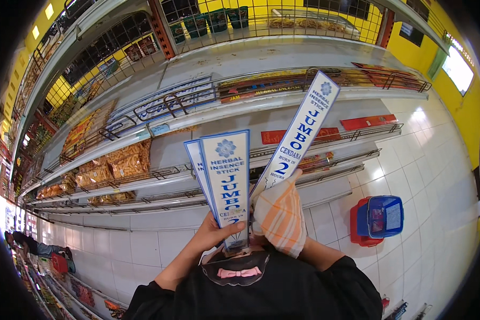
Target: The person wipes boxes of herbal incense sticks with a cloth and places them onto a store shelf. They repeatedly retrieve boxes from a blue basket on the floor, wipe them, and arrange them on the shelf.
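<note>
My left hand [212,233] is closed round the lower part of a small stack of long white incense stick boxes [234,184] with blue edges and blue print, held upright in front of my chest. Another long incense stick box [303,128] of the same kind leans up to the right. A white and orange striped cloth [281,216] lies against its lower end. That cloth covers most of my right hand [308,248], which is closed on the cloth and the box; its fingers are largely hidden.
Ahead runs a metal shelf [240,53] with wire rails. More white-and-blue boxes [168,96], yellow and red incense packs [272,88] and bagged snacks [117,162] are on its tiers. Blue and red baskets [378,216] stand on the tiled floor to the right. A person [34,244] is far left.
</note>
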`<state>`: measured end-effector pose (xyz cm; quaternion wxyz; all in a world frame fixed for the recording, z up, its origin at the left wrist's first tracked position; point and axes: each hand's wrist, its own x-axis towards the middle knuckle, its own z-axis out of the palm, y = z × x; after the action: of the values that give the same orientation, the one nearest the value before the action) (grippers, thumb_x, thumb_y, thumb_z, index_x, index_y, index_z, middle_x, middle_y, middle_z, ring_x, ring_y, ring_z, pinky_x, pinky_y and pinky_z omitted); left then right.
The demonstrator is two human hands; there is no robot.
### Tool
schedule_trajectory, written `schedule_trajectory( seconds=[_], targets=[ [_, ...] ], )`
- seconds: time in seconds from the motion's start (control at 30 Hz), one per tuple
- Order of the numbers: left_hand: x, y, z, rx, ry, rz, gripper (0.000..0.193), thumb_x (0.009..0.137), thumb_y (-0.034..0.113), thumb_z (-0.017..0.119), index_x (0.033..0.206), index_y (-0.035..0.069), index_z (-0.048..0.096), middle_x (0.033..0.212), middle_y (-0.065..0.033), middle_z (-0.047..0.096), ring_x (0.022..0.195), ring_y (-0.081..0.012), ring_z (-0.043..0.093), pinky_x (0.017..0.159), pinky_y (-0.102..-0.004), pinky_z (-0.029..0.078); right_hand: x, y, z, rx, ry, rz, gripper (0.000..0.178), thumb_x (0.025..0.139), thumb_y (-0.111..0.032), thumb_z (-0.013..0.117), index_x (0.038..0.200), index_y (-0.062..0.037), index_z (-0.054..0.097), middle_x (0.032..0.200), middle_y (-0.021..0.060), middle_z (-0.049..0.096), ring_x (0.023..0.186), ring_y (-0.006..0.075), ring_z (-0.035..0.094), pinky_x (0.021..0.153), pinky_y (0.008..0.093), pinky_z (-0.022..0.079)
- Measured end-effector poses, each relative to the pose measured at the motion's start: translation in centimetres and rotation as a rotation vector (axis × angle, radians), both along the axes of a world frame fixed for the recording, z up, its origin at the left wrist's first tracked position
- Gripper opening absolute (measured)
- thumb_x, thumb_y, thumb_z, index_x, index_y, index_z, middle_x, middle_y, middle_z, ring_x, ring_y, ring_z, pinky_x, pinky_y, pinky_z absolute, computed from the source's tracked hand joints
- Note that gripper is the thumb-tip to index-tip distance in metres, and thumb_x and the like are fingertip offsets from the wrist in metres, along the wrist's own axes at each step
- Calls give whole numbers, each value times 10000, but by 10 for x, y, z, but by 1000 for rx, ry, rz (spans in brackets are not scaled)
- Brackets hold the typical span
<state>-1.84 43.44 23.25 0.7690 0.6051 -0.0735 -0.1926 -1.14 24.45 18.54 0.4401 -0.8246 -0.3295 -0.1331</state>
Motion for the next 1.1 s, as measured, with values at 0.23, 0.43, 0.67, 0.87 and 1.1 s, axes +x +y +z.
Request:
schedule_trajectory(
  seconds=[0.23, 0.43, 0.67, 0.87, 1.1],
  targets=[
    [-9, 3, 7, 350, -88, -45, 315, 734, 77, 648, 1023, -6, 553, 958, -89, 595, 869, -130, 554, 766, -258, 432, 6, -7, 1, 57, 84, 18, 237, 722, -124, 526, 931, -12, 533, 904, 147, 531, 846, 321, 499, 771, 392, 392],
    [-10, 7, 7, 486, -195, -67, 346, 676, 76, 670, 989, -24, 562, 956, -133, 576, 843, -192, 572, 741, -267, 432, 57, -23, 14, 330, 292, -103, 233, 718, -123, 526, 923, -12, 534, 893, 145, 531, 836, 316, 501, 760, 390, 395],
    [-10, 15, 16, 626, -402, -127, 342, 669, 58, 664, 986, -27, 567, 989, -147, 577, 869, -230, 577, 758, -287, 440, 94, -68, 43, 546, 340, -260, 229, 713, -122, 525, 914, -12, 534, 880, 143, 531, 823, 310, 503, 747, 387, 397],
    [-12, 19, 2, 571, -310, -131, 326, 677, 60, 672, 975, -25, 571, 943, -124, 581, 823, -169, 565, 723, -263, 433, 83, -110, 32, 602, 364, -351, 225, 710, -121, 524, 906, -13, 534, 869, 140, 531, 812, 305, 505, 736, 385, 400],
    [-19, 22, -14, 396, -138, 86, 292, 712, 88, 668, 962, -34, 578, 841, -90, 626, 738, -139, 572, 687, -261, 456, 56, -149, 26, 614, 349, -471, 221, 705, -120, 523, 898, -13, 534, 856, 138, 531, 800, 300, 507, 724, 383, 402]
  ],
)
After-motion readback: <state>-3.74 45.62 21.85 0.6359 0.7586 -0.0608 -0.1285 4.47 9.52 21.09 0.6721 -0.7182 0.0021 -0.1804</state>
